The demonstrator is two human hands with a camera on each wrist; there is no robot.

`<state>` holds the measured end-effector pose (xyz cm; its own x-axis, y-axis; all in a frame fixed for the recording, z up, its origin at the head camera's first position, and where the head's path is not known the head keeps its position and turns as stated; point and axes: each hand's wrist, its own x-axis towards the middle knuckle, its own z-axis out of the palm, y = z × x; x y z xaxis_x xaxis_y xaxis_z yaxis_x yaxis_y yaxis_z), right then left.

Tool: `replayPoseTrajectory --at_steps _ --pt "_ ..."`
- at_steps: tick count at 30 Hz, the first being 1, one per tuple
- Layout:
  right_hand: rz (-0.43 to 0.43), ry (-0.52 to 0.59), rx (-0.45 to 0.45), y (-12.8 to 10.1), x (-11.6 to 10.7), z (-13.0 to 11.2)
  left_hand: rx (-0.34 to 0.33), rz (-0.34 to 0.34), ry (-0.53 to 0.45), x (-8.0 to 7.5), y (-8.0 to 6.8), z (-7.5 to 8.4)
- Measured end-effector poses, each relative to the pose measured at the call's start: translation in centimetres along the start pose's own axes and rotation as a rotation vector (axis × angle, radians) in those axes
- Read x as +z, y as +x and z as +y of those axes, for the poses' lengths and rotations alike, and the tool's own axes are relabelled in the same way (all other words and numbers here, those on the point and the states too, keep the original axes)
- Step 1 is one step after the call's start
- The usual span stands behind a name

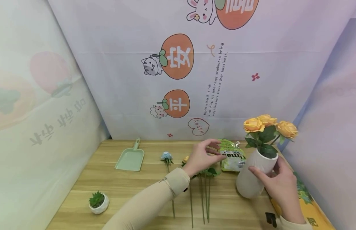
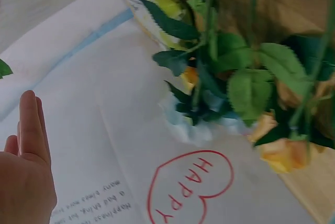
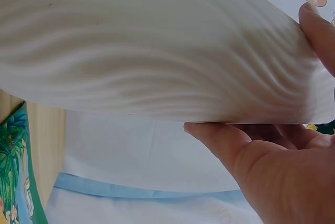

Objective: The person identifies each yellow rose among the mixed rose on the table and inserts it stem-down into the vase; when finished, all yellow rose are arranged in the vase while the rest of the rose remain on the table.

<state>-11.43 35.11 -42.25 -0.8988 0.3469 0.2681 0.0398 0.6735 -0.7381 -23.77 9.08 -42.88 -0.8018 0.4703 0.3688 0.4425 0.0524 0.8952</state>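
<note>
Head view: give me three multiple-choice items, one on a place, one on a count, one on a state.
1. Where does the green dustpan lie?
A. on the far left part of the table
B. inside the vase
C. under the right hand

2. How many orange roses stand in the white vase?
A. one
B. three
C. six

3. How does the vase stand?
A. flat on its side
B. upside down
C. tilted, held by the right hand

Answers:
1 A, the dustpan lies near the backdrop, left of the loose blue flower.
2 B, three orange heads show above the vase mouth.
3 C, the vase leans to the right, with the fingers round its side.
</note>
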Motion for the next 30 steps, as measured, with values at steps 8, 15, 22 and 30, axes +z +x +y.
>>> replayPoseTrajectory --at_steps 8,15,22,30 --pt "0.002 0.007 -0.019 0.0 -0.2 -0.1 -0.072 0.04 0.038 -2.0 -2.4 -2.1" --pt "0.012 0.024 -0.035 0.1 -0.1 -0.1 -0.107 0.056 0.014 -3.7 -4.4 -3.7" --pt "0.02 0.024 -0.036 0.4 -0.1 0.0 -0.114 0.083 0.045 -4.6 -6.0 -5.7" --pt "0.011 0.013 -0.024 0.2 -0.1 -0.1 -0.19 0.089 0.063 -4.9 -8.1 -7.3"
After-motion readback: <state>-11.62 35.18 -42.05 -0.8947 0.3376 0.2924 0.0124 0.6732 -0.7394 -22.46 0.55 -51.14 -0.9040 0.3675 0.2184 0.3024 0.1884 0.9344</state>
